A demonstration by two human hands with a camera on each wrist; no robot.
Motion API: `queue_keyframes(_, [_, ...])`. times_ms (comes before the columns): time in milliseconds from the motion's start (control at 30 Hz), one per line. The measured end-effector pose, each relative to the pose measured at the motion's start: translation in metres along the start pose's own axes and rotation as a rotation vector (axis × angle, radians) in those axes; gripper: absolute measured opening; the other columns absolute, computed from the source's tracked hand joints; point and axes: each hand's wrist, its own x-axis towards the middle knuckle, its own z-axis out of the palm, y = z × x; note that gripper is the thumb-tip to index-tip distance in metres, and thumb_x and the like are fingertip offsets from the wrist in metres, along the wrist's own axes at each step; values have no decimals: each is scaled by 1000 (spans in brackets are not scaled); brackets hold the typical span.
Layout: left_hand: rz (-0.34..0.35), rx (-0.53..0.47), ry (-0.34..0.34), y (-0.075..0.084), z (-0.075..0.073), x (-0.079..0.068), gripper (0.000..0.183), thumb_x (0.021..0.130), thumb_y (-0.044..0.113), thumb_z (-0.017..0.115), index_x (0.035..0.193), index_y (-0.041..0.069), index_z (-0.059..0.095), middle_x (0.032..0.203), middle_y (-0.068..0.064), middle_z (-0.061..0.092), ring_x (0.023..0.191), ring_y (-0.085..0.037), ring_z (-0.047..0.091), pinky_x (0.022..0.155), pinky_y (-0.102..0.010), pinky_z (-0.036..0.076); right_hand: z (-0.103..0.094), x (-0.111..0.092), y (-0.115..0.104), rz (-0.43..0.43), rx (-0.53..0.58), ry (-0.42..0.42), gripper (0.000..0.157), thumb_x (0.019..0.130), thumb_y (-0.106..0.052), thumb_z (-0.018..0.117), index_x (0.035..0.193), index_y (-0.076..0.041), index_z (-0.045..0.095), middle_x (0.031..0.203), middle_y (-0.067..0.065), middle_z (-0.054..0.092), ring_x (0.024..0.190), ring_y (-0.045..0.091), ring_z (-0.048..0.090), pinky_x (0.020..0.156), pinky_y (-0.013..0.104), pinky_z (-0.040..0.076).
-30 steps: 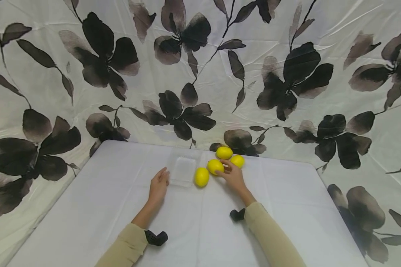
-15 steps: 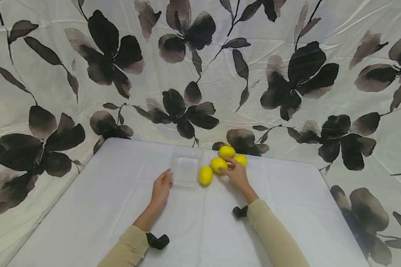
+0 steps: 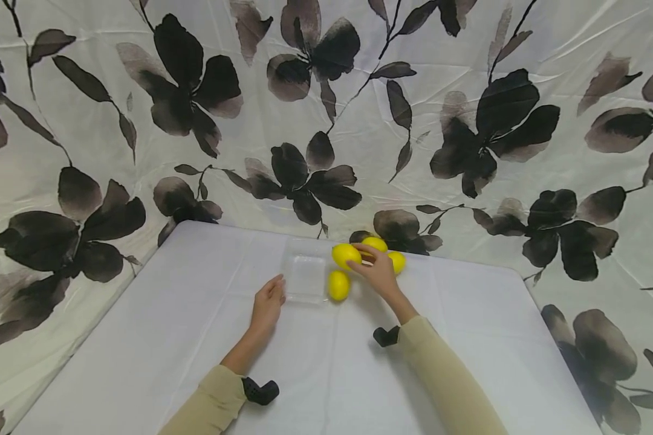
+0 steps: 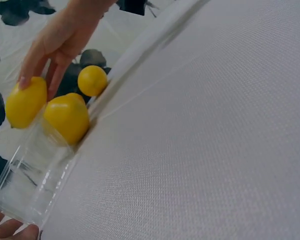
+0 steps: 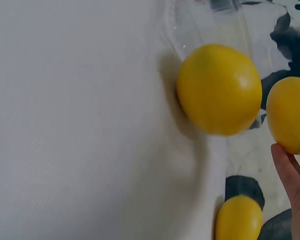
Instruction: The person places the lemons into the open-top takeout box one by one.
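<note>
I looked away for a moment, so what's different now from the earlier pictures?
The right hand has lifted its lemon leftward, toward the clear container. The left hand stays at the container's edge; the other three lemons lie where they were.

The right hand partly hides the rightmost lemon. Wrist-view edges cut off the held lemon and the left hand.

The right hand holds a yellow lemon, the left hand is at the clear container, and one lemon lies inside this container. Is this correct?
No: the head view shows nothing inside the clear container; one lemon lies on the table beside it. The right hand does hold a yellow lemon, and the left hand is at the container.
</note>
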Motion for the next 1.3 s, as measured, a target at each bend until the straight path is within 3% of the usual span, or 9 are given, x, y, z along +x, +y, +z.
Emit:
queue_keyframes(233, [-28, 4, 11, 2, 1, 1, 40, 102, 20, 38, 138, 2, 42, 139, -19, 45, 127, -31, 44, 102, -35, 43, 19, 4, -14, -11, -18, -53, 44, 78, -31, 76, 118, -20, 64, 121, -3, 61, 107, 20, 60, 89, 30, 52])
queue_keyframes(467, [-42, 21, 6, 4, 1, 0, 41, 102, 22, 37, 138, 3, 42, 141, -16, 43, 129, -28, 42, 102, -35, 43, 46, 1, -27, -79, -19, -190, 45, 78, -33, 75, 120, -20, 64, 120, 0, 62, 105, 18, 62, 87, 29, 53])
queue_keyframes(800, [-59, 32, 2, 2, 4, 2, 42, 102, 25, 38, 138, 4, 42, 142, -14, 43, 128, -27, 43, 100, -34, 45, 76, -5, -27, -155, -144, -294, 44, 79, -28, 76, 118, -13, 65, 118, 2, 64, 103, 18, 63, 84, 26, 54])
queue_keyframes(1100, [-31, 70, 12, 2, 4, 1, 40, 102, 24, 37, 137, 5, 44, 140, -15, 44, 125, -30, 46, 98, -37, 46, 81, -9, -29, -245, -329, -411, 39, 82, -21, 73, 117, -7, 64, 115, 4, 65, 106, 16, 60, 86, 20, 52])
queue_keyframes(1300, [-26, 73, 10, 2, 3, 2, 40, 102, 24, 37, 136, 4, 45, 140, -15, 45, 125, -29, 46, 98, -37, 46, 79, -10, -29, -241, -338, -387, 37, 82, -24, 73, 115, -8, 65, 113, 3, 66, 104, 16, 61, 89, 27, 52])
